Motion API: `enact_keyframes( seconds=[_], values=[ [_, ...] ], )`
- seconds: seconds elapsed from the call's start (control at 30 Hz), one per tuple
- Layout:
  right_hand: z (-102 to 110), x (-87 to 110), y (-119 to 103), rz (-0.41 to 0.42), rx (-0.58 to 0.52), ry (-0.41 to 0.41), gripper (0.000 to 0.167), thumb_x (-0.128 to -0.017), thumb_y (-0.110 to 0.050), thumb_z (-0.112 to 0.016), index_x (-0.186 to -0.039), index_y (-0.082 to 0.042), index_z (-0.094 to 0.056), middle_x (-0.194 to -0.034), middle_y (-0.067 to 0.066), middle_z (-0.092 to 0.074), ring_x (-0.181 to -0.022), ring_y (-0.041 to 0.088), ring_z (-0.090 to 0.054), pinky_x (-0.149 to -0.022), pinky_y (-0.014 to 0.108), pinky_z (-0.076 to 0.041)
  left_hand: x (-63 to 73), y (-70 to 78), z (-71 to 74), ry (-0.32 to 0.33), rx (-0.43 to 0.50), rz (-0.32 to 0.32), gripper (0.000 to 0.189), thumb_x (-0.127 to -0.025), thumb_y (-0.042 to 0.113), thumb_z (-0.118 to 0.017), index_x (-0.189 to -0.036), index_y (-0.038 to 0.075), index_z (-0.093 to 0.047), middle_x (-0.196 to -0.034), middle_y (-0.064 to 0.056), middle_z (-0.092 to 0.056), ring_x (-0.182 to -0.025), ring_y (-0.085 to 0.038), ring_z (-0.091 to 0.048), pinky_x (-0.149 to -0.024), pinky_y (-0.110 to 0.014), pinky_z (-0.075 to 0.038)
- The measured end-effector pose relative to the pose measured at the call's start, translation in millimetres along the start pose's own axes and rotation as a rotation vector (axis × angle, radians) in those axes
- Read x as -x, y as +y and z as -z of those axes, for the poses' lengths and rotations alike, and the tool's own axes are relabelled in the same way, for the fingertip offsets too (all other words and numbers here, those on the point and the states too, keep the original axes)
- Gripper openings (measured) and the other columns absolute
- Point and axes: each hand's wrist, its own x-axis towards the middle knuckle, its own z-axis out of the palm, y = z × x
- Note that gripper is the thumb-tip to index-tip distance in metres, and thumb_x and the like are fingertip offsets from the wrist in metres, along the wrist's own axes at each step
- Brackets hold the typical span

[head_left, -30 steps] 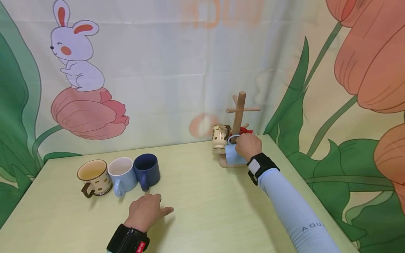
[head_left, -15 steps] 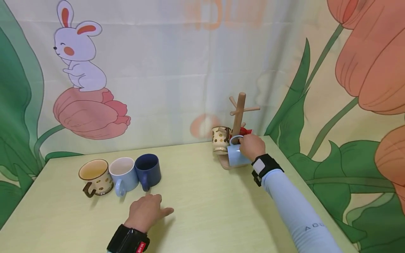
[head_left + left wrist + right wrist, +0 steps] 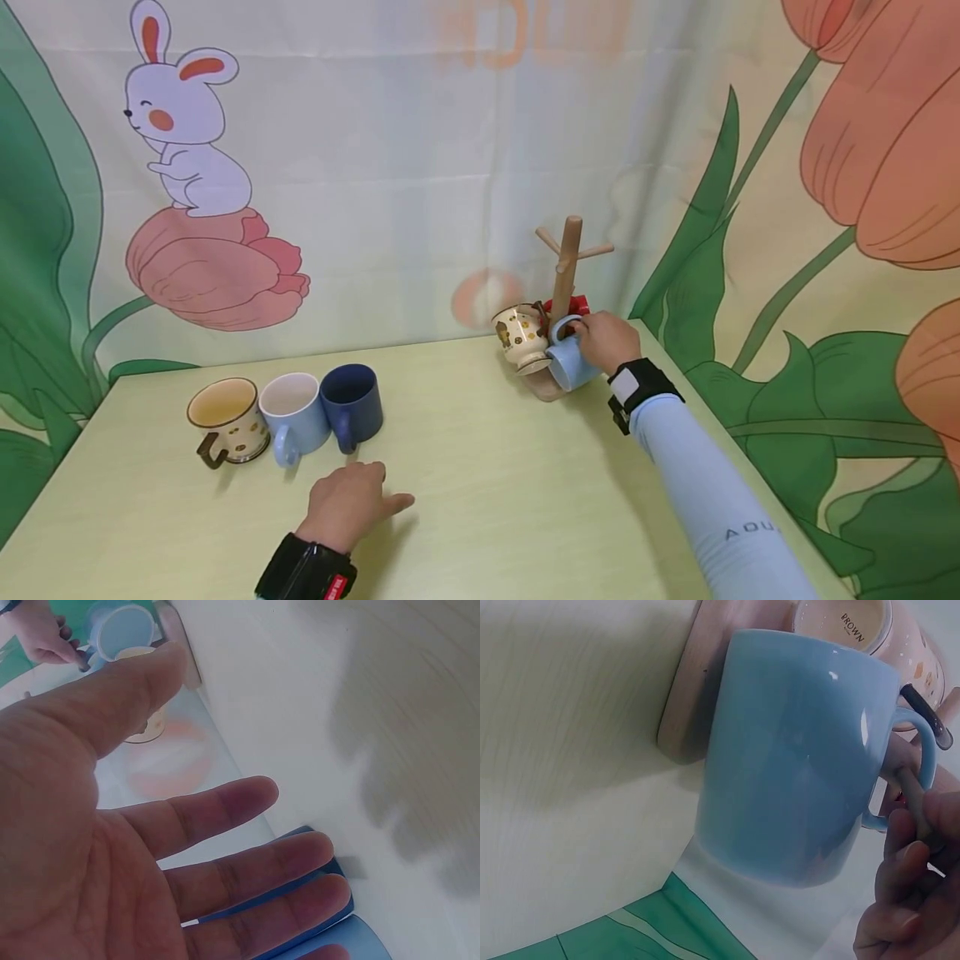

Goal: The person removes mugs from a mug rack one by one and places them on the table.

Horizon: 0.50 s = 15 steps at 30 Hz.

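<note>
Brown wooden mug rack [image 3: 566, 285]: stiff-looking; right hand [image 3: 611, 340] sensibly pinches its peg [image 3: 910, 789]; light-blue ceramic mug [image 3: 802, 757] on rack probably fragile; left hand [image 3: 347, 504] spread.

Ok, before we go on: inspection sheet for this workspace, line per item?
Surface: pale table, shadows under both arms.
Job's things: wooden stand; hanging blue mug, a peg through its handle; hanging spotted mug. Upright on the table: spotted mug, light blue mug, dark blue mug.
Clutter: red object behind the stand, partly hidden, unidentified.
Hands: right hand pinches the peg; left hand open, holding nothing.
Cables: nothing seen.
Surroundings: printed backdrop, rabbit and tulips.
</note>
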Motion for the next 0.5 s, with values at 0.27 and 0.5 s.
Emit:
enact_keyframes(
  seconds=[0.27, 0.5],
  values=[
    [-4, 6.8, 3, -0.105, -0.122, 0.076, 0.038, -0.103, -0.034, -0.053, -0.116, -0.001, -0.067, -0.108, 0.021, -0.068, -0.096, 0.035, -0.065, -0.074, 0.049, -0.052, -0.5, 1.3, -0.9, -0.011, 0.002, 0.002, 0.049, -0.081, 0.052, -0.076, -0.092, 0.006, -0.068, -0.08, -0.008, -0.063, -0.071, -0.026, -0.06, -0.06, -0.046, -0.047],
    [-11, 29.6, -3, -0.377, -0.369, 0.201, 0.074, -0.094, -0.061, -0.055, -0.137, -0.001, -0.051, -0.129, 0.025, -0.056, -0.111, 0.041, -0.057, -0.087, 0.056, -0.047, 1.5, 0.8, -1.9, -0.004, 0.004, 0.002, 0.048, -0.081, 0.052, -0.076, -0.092, 0.006, -0.067, -0.081, -0.008, -0.064, -0.073, -0.027, -0.061, -0.06, -0.047, -0.047]
  ],
)
